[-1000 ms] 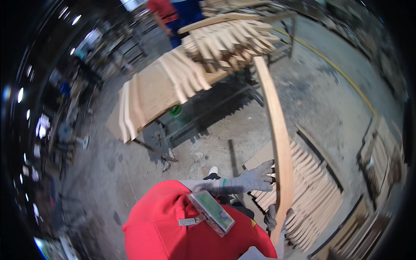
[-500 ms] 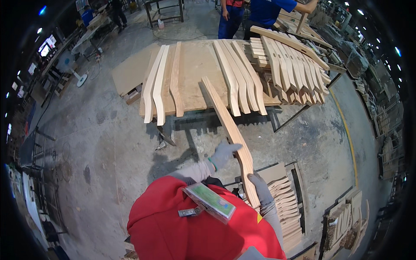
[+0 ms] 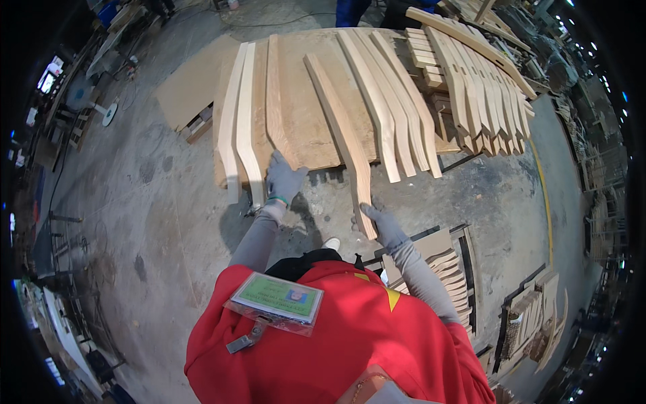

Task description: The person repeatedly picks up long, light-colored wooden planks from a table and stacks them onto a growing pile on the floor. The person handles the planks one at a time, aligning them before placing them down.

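My right hand (image 3: 383,225), in a grey glove, is closed on the near end of a bent wooden chair leg (image 3: 341,128). The leg's far part lies over the tabletop, and its near end juts past the edge toward me. My left hand (image 3: 285,182), also gloved, is at the near end of another bent leg (image 3: 274,94), with thumb and fingers spread apart. That leg's tip is hidden by the hand. Just left of it lie two paler legs (image 3: 245,124), side by side. Several more legs (image 3: 397,101) rest to the right of the held one.
The wooden worktable (image 3: 316,151) stands ahead of me. A stack of slotted legs (image 3: 474,87) fills its right end. Lower right, a pallet of wooden pieces (image 3: 447,266) is on the floor, with another pile (image 3: 525,323) beyond. A person in blue trousers (image 3: 351,12) stands behind the table.
The leg in my right hand has moved forward, its far part now over the tabletop. My left hand has left that leg and reached to the leg on its left. The view has shifted closer to the table.
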The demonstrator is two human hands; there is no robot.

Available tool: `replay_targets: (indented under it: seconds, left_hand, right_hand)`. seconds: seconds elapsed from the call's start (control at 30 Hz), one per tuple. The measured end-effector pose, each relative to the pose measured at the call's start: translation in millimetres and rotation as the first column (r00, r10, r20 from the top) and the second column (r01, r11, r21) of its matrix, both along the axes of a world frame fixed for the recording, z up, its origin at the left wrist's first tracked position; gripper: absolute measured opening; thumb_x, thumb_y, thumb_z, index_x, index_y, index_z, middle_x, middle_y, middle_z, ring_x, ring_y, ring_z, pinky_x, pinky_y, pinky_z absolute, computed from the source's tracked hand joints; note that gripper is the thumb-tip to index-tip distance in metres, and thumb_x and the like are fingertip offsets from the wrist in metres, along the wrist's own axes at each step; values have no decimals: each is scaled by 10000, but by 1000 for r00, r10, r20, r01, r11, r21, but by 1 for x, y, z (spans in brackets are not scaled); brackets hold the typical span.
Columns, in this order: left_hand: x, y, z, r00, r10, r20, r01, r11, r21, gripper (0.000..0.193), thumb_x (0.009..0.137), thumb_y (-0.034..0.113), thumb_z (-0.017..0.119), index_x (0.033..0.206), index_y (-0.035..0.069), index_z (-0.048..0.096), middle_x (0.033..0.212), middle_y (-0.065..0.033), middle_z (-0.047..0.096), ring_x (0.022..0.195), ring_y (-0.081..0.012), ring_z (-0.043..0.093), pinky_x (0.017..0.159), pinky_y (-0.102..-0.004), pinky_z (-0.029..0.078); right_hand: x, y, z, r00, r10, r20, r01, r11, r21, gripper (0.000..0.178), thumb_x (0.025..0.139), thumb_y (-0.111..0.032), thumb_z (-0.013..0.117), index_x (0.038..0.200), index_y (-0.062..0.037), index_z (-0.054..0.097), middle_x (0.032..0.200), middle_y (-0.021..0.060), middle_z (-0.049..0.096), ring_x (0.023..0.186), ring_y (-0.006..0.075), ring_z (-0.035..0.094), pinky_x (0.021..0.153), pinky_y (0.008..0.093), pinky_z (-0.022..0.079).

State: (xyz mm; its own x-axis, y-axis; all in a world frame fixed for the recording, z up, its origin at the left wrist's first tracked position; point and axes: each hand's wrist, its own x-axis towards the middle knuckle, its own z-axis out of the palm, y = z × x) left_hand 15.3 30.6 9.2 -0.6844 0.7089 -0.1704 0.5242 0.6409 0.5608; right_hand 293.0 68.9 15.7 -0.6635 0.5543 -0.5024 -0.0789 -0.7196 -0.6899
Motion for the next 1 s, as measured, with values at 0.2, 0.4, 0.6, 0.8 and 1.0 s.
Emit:
replay_targets:
  seconds: [0.2,0.4,0.6,0.8,1.0]
  left_hand:
    - [0,-29,-14,846,-63,530,-218,866,451,842,714,149,708,1379,-50,232,1235,-226,485,1122,-320,512,924,-384,444]
    - [67,-99,-6,628,-189,755,-316,825,469,690,759,38,691,1335,7,312,1146,-112,521,1018,-196,548,847,-313,488]
    - [88,-111,-9,557,-298,775,-327,779,535,690,868,43,585,1433,37,189,1265,-105,490,1104,-175,526,934,-302,438]
    - [90,-99,-3,129,-391,911,-387,826,409,620,868,52,549,1416,37,260,1299,-111,486,1149,-217,527,976,-343,429]
    - [82,-102,-39,-304,-391,869,-373,888,269,554,842,12,528,1365,22,344,1245,-134,532,1130,-246,553,972,-389,450]
  right_hand:
    - [-33,16,-6,951,11,-308,-107,949,-297,389,923,-274,556,1211,-38,445,1031,140,580,909,287,630,808,436,556]
    - [-36,-3,-20,951,32,-307,-119,955,-271,402,941,-265,526,1257,-48,402,1060,169,563,943,284,614,806,409,559]
    - [-50,-27,-7,983,59,-175,-91,979,-181,595,889,-103,591,1407,-99,299,1062,108,577,928,210,607,806,350,534]
    - [-46,-25,-24,987,155,34,-156,987,24,815,805,-71,664,1464,-88,185,1069,128,615,950,198,618,830,319,509]
    - [-58,-24,-25,964,260,-62,-262,965,-18,558,820,-103,644,1310,31,410,1076,154,617,916,223,639,808,325,532]
